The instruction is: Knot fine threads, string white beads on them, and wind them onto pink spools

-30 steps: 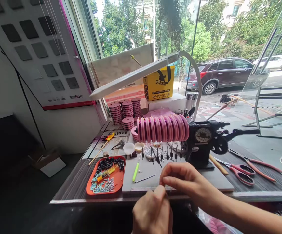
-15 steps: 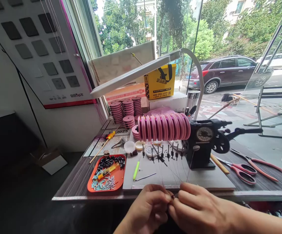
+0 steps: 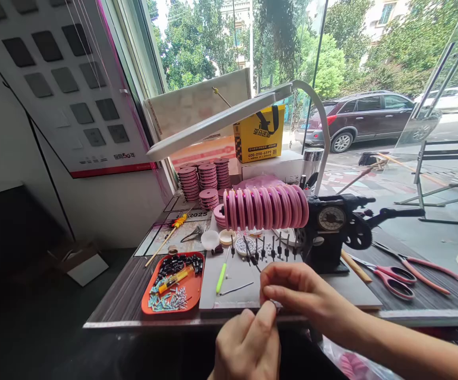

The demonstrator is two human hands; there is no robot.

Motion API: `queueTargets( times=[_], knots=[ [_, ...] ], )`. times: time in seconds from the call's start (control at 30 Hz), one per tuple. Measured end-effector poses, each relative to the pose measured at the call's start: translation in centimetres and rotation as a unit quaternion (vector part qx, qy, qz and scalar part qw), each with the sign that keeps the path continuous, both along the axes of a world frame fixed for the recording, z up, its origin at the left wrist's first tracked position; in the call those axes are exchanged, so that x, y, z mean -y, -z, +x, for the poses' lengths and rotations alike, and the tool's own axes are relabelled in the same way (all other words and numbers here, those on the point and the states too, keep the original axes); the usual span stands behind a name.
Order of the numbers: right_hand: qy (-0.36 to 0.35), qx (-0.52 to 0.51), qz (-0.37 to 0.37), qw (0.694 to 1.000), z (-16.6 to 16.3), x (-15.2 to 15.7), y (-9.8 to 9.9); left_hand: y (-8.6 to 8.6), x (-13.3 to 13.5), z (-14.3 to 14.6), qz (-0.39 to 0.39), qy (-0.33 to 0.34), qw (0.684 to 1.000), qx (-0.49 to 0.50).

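My left hand is closed in a fist below the front edge of the table. Right above it, my right hand has thumb and fingers pinched together, close to the left thumb. Something small and dark shows between the two hands, too hidden to name. Behind them hangs a row of small black pieces below the pink spools. These spools sit side by side on the shaft of a black hand-crank winding machine with a round dial.
An orange tray holds black beads and small tubes. A green-handled hook lies on the grey board. Scissors and pliers lie right. Stacked pink spools and a white lamp stand behind.
My right hand has risen and moved slightly left, over the left hand. My left hand has turned into a fist and dropped a little. One slanted black piece has shifted left.
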State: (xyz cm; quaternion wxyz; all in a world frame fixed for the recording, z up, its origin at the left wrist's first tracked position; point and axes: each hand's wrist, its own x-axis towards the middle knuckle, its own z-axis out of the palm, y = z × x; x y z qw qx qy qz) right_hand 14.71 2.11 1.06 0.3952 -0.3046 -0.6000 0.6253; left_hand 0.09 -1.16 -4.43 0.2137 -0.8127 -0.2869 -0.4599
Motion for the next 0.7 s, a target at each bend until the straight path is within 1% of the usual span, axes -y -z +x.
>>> queueTargets(
  times=[0.03,0.07,0.1,0.13,0.17,0.2,0.23,0.27,0.3,0.33,0.37,0.4,0.43,0.47,0.5,0.53,0.57,0.6,0.63,0.67,0.7],
  knots=[
    [0.001,0.022,0.019,1.000,0.2,0.0,0.1,-0.1,-0.2,-0.1,-0.019,0.019,1.000,-0.007],
    [0.011,0.052,0.048,0.997,0.5,0.2,0.1,-0.4,-0.3,-0.1,-0.074,0.044,0.996,0.012],
    [0.027,0.085,0.092,0.992,0.8,0.5,0.2,-0.9,-0.5,-0.1,-0.171,0.069,0.981,0.059],
    [0.040,0.118,0.155,0.980,1.2,0.8,0.2,-1.4,-0.6,-0.1,-0.306,0.092,0.939,0.128],
    [0.044,0.155,0.238,0.958,1.5,1.2,0.3,-2.1,-0.6,0.0,-0.450,0.113,0.861,0.209],
    [0.036,0.195,0.332,0.922,1.8,1.5,0.3,-2.7,-0.7,0.0,-0.584,0.128,0.747,0.289],
    [0.021,0.232,0.429,0.873,2.0,1.9,0.4,-3.3,-0.7,0.0,-0.681,0.139,0.625,0.355],
    [0.004,0.262,0.518,0.814,2.2,2.1,0.6,-3.8,-0.8,0.0,-0.742,0.143,0.515,0.405],
    [-0.005,0.287,0.588,0.756,2.2,2.3,0.8,-4.1,-0.9,0.1,-0.774,0.143,0.429,0.443],
    [-0.001,0.303,0.636,0.710,2.1,2.3,1.1,-4.2,-1.0,0.1,-0.785,0.143,0.377,0.470],
    [0.011,0.309,0.664,0.681,2.0,2.3,1.4,-4.2,-1.1,0.1,-0.787,0.140,0.349,0.490],
    [0.024,0.307,0.679,0.666,1.9,2.3,1.6,-4.2,-1.1,0.1,-0.788,0.138,0.334,0.499],
    [0.029,0.306,0.685,0.660,1.8,2.2,1.8,-4.1,-1.2,0.1,-0.790,0.137,0.324,0.503],
    [0.024,0.305,0.688,0.658,1.7,2.2,2.0,-3.9,-1.3,0.1,-0.789,0.139,0.321,0.505],
    [0.010,0.302,0.690,0.658,1.7,2.2,2.0,-3.8,-1.3,0.1,-0.789,0.142,0.332,0.498],
    [-0.011,0.299,0.685,0.665,1.7,2.2,1.9,-3.7,-1.2,0.1,-0.787,0.143,0.363,0.479],
    [-0.029,0.294,0.666,0.685,1.7,2.3,1.7,-3.7,-1.1,0.1,-0.776,0.141,0.419,0.450],
    [-0.038,0.280,0.634,0.720,1.7,2.3,1.5,-3.6,-1.0,0.1,-0.753,0.134,0.497,0.409],
    [-0.036,0.261,0.582,0.769,1.6,2.3,1.3,-3.5,-0.8,0.1,-0.712,0.120,0.589,0.362],
    [-0.018,0.239,0.513,0.824,1.5,2.3,1.1,-3.3,-0.5,0.1,-0.652,0.099,0.683,0.314],
    [0.006,0.214,0.428,0.878,1.4,2.1,0.8,-3.0,-0.3,0.1,-0.574,0.076,0.768,0.274]
  ],
)
